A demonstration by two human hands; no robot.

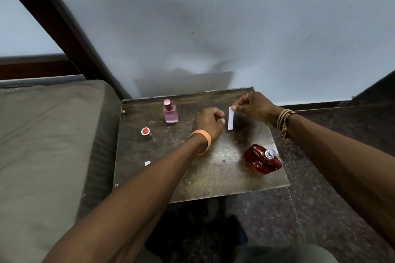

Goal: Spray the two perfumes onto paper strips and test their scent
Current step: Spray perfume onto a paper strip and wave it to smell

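My right hand (251, 107) pinches the top of a white paper strip (230, 118), which hangs down above the back of the small table (213, 173). My left hand (208, 123) is curled into a loose fist just left of the strip, apart from it, and whether it holds anything cannot be seen. A pink perfume bottle (170, 111) with its cap on stands at the back left. The red perfume bottle (261, 159) stands at the front right with its silver sprayer bare. Its red-topped cap (146, 132) stands at the left.
A small scrap of white paper (147, 163) lies near the table's left edge. A grey cushion (42, 145) lies to the left of the table, and a pale wall (235, 28) rises behind it. Dark stone floor (331, 177) runs along the right.
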